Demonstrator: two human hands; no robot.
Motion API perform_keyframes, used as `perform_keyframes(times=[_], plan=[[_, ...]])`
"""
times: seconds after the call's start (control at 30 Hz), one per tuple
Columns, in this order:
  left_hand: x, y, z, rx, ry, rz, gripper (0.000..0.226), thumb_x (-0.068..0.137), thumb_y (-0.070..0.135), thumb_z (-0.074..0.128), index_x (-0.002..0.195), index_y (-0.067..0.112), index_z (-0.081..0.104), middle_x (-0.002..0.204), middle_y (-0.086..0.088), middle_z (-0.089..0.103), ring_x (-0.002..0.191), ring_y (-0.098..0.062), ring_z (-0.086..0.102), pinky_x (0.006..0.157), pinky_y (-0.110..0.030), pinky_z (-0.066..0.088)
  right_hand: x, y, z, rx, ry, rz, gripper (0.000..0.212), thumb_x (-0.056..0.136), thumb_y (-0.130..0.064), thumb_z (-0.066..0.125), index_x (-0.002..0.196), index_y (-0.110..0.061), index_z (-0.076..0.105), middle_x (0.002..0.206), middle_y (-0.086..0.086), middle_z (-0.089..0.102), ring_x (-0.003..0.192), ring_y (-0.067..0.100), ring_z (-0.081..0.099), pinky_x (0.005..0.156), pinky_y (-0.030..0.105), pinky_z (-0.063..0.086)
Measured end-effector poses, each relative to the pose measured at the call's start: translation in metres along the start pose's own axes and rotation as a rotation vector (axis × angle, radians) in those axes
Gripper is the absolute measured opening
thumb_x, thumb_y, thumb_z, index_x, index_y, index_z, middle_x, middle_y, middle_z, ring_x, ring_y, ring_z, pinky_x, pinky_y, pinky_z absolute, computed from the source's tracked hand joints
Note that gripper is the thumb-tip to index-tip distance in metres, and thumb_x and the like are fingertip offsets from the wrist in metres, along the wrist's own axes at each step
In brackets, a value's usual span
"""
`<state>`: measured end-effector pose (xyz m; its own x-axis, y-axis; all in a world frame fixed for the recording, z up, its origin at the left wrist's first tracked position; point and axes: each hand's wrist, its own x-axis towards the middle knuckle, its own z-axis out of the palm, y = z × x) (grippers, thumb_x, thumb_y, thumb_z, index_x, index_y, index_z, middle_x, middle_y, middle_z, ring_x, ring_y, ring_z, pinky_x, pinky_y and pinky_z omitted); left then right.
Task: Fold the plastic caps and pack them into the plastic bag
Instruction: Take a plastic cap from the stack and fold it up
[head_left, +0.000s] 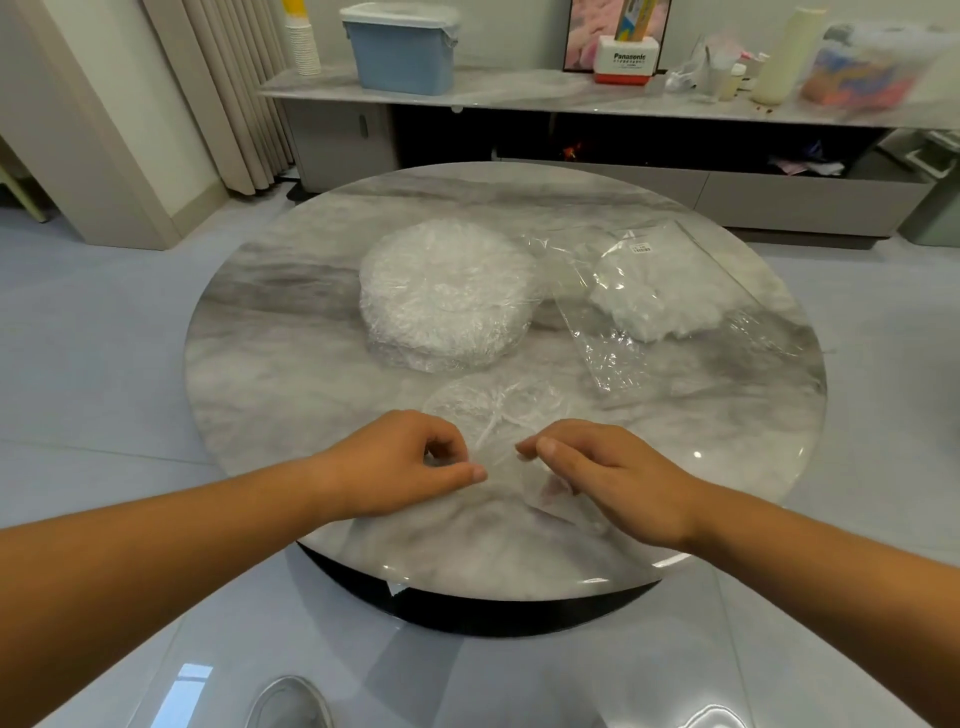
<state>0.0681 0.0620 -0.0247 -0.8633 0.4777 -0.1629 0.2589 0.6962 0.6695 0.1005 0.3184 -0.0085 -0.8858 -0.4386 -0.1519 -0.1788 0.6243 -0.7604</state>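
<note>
**A:** Fingers (470, 473) of the left hand (400, 462) are curled in, thumb tip meeting forefinger on the near edge of a clear plastic cap (498, 410).

**B:** And just across from it, the right hand (618, 483) mirrors that, thumb and forefinger pinched together on the same thin film, low in the centre of the frame.

**A:** The cap lies crinkled on the round marble worktop (270, 364), spreading up the frame from both hands.

**B:** Above it, dead centre, sits a thick stack of caps (447, 296).

**A:** Right of the stack, nearly touching it, the plastic bag (618, 364) lies flat with crumpled white plastic inside.

**B:** Along the top of the frame there's a long shelf (519, 91) with a blue bin (400, 57) on it.
</note>
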Motion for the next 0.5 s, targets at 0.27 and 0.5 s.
perform_keyframes(times=[0.27, 0.5], plan=[[0.023, 0.001, 0.005, -0.003, 0.171, -0.155, 0.033, 0.083, 0.055, 0.072, 0.074, 0.024, 0.069, 0.079, 0.003, 0.07, 0.079, -0.014, 0.066, 0.076, -0.034, 0.057, 0.015, 0.01, 0.003, -0.454, -0.014, -0.005, 0.048, 0.102, -0.057, 0.034, 0.142, -0.039, 0.054, 0.156, -0.01, 0.03, 0.137, 0.009, 0.028, 0.117, 0.034, 0.021], [0.033, 0.001, 0.016, 0.183, 0.318, -0.248, 0.038, 0.081, 0.061, 0.07, 0.103, 0.034, 0.057, 0.117, 0.012, 0.038, 0.12, -0.011, 0.032, 0.103, -0.028, 0.028, 0.022, 0.016, 0.005, -0.636, -0.091, 0.008, 0.048, 0.103, -0.059, 0.026, 0.147, -0.047, 0.043, 0.165, -0.004, 0.011, 0.149, 0.016, 0.006, 0.117, 0.039, 0.011]])
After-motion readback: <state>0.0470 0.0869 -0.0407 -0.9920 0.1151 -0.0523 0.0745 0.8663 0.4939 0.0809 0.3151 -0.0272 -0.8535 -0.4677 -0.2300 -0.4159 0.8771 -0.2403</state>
